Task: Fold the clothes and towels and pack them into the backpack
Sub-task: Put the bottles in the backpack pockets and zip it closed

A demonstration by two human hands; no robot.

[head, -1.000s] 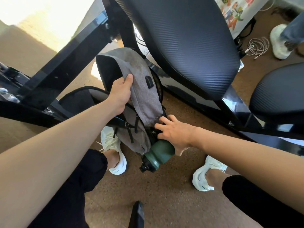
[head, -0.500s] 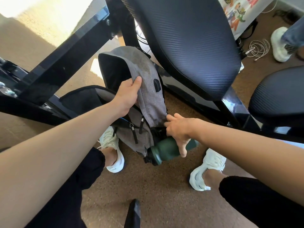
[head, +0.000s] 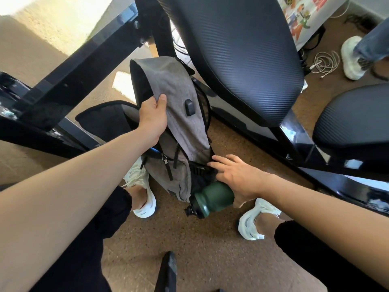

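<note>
A grey backpack (head: 179, 98) with black lining stands on the brown floor between my feet, its main flap hanging open. My left hand (head: 152, 118) grips the grey fabric at the edge of the opening, thumb on the outside. A dark green bottle (head: 212, 199) with a black cap lies tilted at the backpack's lower right side. My right hand (head: 235, 180) holds the bottle's body from above, with its fingers stretched toward the black side pocket. No clothes or towels are in sight.
A black chair seat (head: 242, 51) hangs right behind the backpack, and a second chair seat (head: 355, 116) is at the right. Black table legs (head: 84, 66) cross at the left. Another person's white shoe (head: 351, 57) and a white cable (head: 326, 62) lie at the far right.
My right hand has turned the green bottle and pushed it closer to the backpack's side pocket. My left hand keeps its grip on the flap, and the view has shifted slightly.
</note>
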